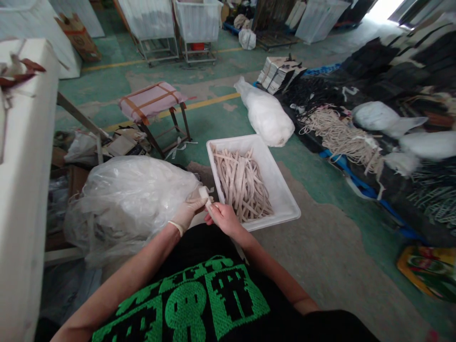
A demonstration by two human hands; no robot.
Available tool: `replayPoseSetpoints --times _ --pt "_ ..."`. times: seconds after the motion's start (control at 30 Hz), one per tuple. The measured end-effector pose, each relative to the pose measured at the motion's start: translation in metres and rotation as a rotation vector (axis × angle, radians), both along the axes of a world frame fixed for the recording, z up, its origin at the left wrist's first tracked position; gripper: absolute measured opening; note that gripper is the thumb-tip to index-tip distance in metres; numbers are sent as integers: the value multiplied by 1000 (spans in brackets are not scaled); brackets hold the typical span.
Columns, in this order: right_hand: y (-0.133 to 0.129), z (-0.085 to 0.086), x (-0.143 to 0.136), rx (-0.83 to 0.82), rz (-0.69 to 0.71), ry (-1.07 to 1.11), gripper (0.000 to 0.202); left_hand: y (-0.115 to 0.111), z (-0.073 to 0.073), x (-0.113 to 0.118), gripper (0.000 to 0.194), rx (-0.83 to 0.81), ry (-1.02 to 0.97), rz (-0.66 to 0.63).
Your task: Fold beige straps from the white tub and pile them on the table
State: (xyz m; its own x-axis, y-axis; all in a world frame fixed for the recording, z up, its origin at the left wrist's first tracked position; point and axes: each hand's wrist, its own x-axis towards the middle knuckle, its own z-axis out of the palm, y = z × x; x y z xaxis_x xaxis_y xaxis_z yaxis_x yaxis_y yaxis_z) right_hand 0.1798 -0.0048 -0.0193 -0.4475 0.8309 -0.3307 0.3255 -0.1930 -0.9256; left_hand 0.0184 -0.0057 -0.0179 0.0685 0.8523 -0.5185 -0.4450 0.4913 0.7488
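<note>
Holding a short white strip (204,193), just off view centre toward eight o'clock. Long axis slants, eleven o'clock to five; upper end looks broader. Left hand (189,209), gloved: fingers curled, closed on the upper end. Right hand (225,218), bare: thumb and forefinger pinched together on the lower end. White tray (283,204) with beige strips (242,185) at two o'clock from the hands; clear plastic bag (131,194) at nine.
</note>
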Motion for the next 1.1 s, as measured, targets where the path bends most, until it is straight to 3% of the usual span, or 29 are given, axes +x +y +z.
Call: replayPoseSetpoints --times 0.2,0.33,0.47,0.67,0.9,1.0,1.1 --pt "-19 -7 12 -48 86 40 40 5 0 -22 43 -43 -48 129" --pt "-11 -2 5 -46 33 -9 38 -3 -5 -8 43 -36 -25 51" --pt "1 6 -2 -7 -27 11 39 -1 0 -1 41 4 -5 3" --pt "-17 5 15 -10 77 12 39 11 6 -17 39 -19 -47 150" --pt "-6 5 4 11 -69 50 45 -2 -1 3 36 -2 -73 -92" --pt "2 1 6 -63 -109 153 48 -1 3 -1 33 12 -71 -43" --pt "6 -4 20 -78 -236 204 51 0 9 -12 30 -64 -97 40"
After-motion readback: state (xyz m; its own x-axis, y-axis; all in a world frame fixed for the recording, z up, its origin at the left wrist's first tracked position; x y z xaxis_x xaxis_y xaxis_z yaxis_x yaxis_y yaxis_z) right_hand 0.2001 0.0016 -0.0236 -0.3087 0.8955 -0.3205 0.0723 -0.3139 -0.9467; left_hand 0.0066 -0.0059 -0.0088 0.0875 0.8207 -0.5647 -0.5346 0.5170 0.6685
